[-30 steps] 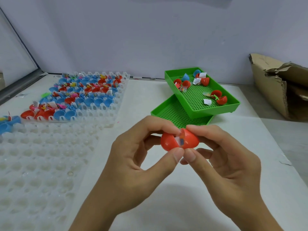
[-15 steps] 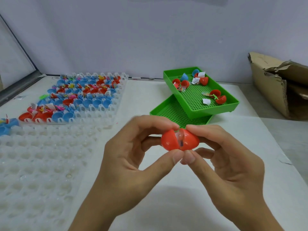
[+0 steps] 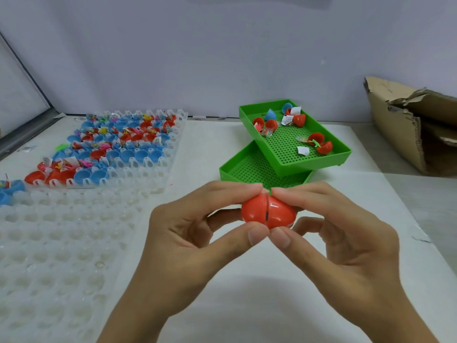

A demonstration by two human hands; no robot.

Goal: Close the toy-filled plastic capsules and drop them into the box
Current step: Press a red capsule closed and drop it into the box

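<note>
Both hands pinch the red capsule (image 3: 268, 213): left hand (image 3: 197, 238) on one half, right hand (image 3: 346, 243) on the other. Looks light, rigid, slick; seam nearly shut, so squeeze at the domes, not the seam.

White table (image 3: 321, 280) bears clear trays (image 3: 49, 243); green trays (image 3: 247, 169); cardboard box (image 3: 400, 134).

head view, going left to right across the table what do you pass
Clear plastic cell tray of open red and blue capsules → left hand → red plastic capsule → right hand → torn brown cardboard box
</note>
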